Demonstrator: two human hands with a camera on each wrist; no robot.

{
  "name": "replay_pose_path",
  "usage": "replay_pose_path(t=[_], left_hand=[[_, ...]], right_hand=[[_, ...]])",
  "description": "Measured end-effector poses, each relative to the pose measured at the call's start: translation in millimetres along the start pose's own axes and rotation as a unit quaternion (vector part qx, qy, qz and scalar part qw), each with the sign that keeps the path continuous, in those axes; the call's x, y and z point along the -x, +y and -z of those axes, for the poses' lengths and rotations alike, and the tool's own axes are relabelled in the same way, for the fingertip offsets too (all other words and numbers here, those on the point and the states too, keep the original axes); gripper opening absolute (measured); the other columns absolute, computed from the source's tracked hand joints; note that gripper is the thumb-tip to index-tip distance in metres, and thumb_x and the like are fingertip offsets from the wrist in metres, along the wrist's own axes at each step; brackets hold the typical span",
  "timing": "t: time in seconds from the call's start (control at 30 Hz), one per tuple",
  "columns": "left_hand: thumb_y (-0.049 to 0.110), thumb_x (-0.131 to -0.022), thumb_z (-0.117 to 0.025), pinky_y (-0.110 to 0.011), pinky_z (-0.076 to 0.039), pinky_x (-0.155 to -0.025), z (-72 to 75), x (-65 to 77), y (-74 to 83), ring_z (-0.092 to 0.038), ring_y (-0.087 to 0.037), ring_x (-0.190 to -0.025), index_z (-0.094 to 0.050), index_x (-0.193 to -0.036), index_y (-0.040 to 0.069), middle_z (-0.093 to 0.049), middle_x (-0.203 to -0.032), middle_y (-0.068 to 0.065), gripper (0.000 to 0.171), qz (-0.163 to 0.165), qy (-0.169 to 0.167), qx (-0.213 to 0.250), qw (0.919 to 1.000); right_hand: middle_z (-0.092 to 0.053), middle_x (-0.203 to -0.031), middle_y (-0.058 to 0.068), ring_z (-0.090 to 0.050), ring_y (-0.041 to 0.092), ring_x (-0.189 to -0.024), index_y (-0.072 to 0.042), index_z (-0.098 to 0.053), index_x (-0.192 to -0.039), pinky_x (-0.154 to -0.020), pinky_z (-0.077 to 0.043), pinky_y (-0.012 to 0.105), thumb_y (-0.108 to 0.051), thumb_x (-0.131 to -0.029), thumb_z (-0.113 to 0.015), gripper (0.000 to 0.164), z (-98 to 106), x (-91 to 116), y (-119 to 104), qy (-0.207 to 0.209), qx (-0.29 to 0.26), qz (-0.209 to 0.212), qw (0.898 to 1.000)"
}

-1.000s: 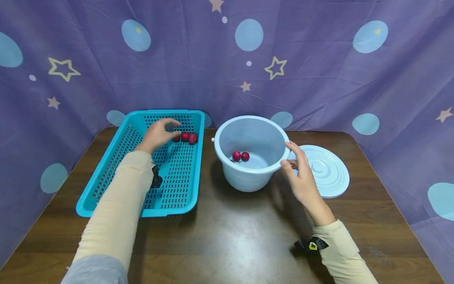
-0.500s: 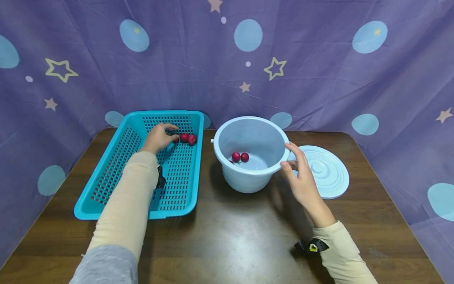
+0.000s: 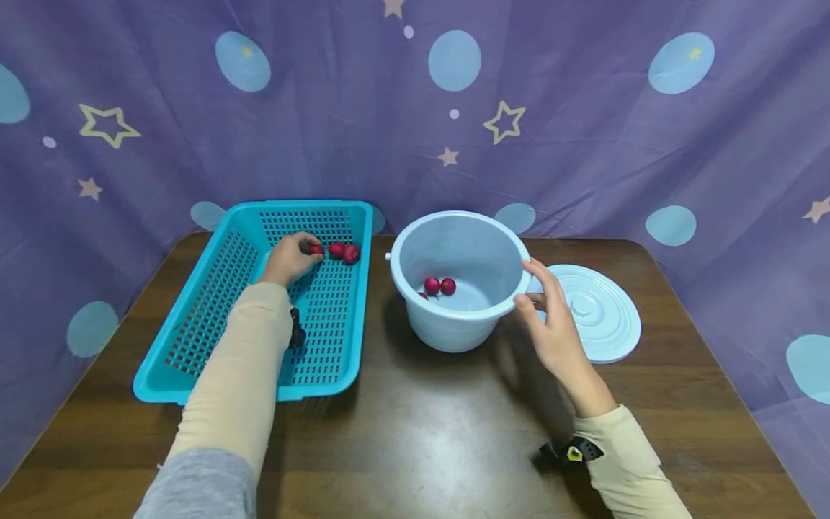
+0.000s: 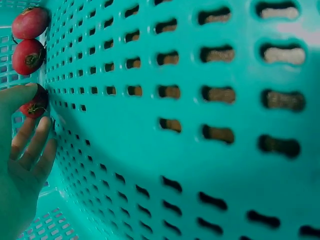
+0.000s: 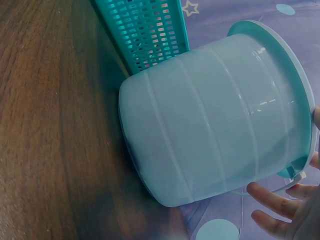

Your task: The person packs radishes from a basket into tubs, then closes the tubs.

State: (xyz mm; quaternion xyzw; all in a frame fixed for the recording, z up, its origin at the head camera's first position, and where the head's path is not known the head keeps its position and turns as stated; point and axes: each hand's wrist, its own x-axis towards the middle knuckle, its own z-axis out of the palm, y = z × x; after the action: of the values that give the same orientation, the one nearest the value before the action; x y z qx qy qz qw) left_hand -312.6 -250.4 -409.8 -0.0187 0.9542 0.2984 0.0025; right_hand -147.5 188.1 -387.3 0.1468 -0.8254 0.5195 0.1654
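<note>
At the back of the blue basket [image 3: 353, 360], my left hand [image 3: 289, 259] pinches a red radish [image 3: 315, 250] between thumb and fingers. The left wrist view shows the thumb [image 4: 22, 95] laid over that radish [image 4: 35, 106]. Two more radishes [image 3: 344, 252] lie right beside it. A pale blue bucket [image 3: 454, 328] stands upright to the basket's right, with a few radishes [image 3: 439, 286] on its floor. My right hand [image 3: 554, 331] holds the bucket's right rim with thumb and forefinger; in the right wrist view its other fingers [image 5: 272, 200] hang loosely near the handle.
A round pale blue lid [image 3: 599, 313] lies on the wooden table [image 3: 402, 440] behind and right of my right hand. A purple patterned curtain [image 3: 363, 94] hangs behind the table. The basket stands close to the bucket's left side.
My left hand has lowered slightly and its thumb and fingers have closed on the leftmost radish, moving it a little left of the other two. The right hand stays at the bucket rim.
</note>
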Motion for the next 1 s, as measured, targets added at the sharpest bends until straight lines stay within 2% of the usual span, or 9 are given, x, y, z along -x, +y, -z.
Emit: replay_pose_path(t=[0.17, 0.43, 0.57, 0.8, 1.0], left_hand=[[0.019, -0.095, -0.066, -0.052, -0.045, -0.082, -1.0, -0.1, -0.6, -0.057, -0.038, -0.099, -0.057, -0.125, 0.008, -0.060, -0.118, -0.021, 0.034, 0.012, 0.004, 0.000, 0.9999], [0.019, -0.095, -0.066, -0.054, -0.045, -0.081, 7.0, 1.1, 4.3, -0.055, -0.039, -0.100, -0.055, -0.128, 0.008, -0.056, -0.123, -0.023, 0.036, 0.005, -0.010, -0.001, 0.9999], [0.017, -0.095, -0.068, -0.052, -0.045, -0.082, 11.2, 2.5, 8.6, -0.055, -0.038, -0.102, -0.054, -0.127, 0.006, -0.054, -0.124, -0.022, 0.036, -0.021, -0.023, 0.007, 0.9995], [0.013, -0.093, -0.069, -0.048, -0.044, -0.078, 19.9, 7.4, 22.2, -0.054, -0.032, -0.098, -0.055, -0.121, 0.006, -0.053, -0.117, -0.016, 0.032, -0.077, -0.029, 0.035, 0.9960], [0.016, -0.094, -0.069, -0.052, -0.045, -0.085, 29.9, 13.7, 36.3, -0.053, -0.033, -0.106, -0.056, -0.120, 0.009, -0.052, -0.121, -0.013, 0.030, -0.121, -0.028, 0.033, 0.9917]], right_hand=[[-0.028, -0.158, 0.007, -0.062, 0.028, -0.104, -0.018, -0.039, -0.151, -0.090, -0.043, 0.019, -0.020, -0.103, -0.053, 0.050, 1.4, 0.6, 0.2, -0.002, 0.004, 0.000, 1.000], [-0.030, -0.158, 0.011, -0.062, 0.027, -0.102, -0.013, -0.039, -0.151, -0.090, -0.042, 0.020, -0.013, -0.102, -0.054, 0.050, 1.1, -4.5, -1.2, 0.008, 0.003, 0.008, 1.000], [-0.029, -0.158, 0.014, -0.061, 0.024, -0.100, -0.009, -0.039, -0.150, -0.088, -0.042, 0.020, -0.009, -0.101, -0.056, 0.053, 0.0, -3.8, -1.0, 0.009, 0.006, 0.004, 1.000], [-0.029, -0.158, 0.009, -0.061, 0.021, -0.100, -0.013, -0.039, -0.150, -0.091, -0.042, 0.020, -0.010, -0.101, -0.056, 0.052, -0.1, -2.0, -1.7, 0.008, 0.008, -0.001, 1.000], [-0.028, -0.158, 0.013, -0.062, 0.029, -0.103, -0.011, -0.039, -0.151, -0.089, -0.042, 0.022, -0.016, -0.102, -0.055, 0.052, 0.1, -0.4, -2.3, 0.005, 0.001, 0.004, 1.000]])
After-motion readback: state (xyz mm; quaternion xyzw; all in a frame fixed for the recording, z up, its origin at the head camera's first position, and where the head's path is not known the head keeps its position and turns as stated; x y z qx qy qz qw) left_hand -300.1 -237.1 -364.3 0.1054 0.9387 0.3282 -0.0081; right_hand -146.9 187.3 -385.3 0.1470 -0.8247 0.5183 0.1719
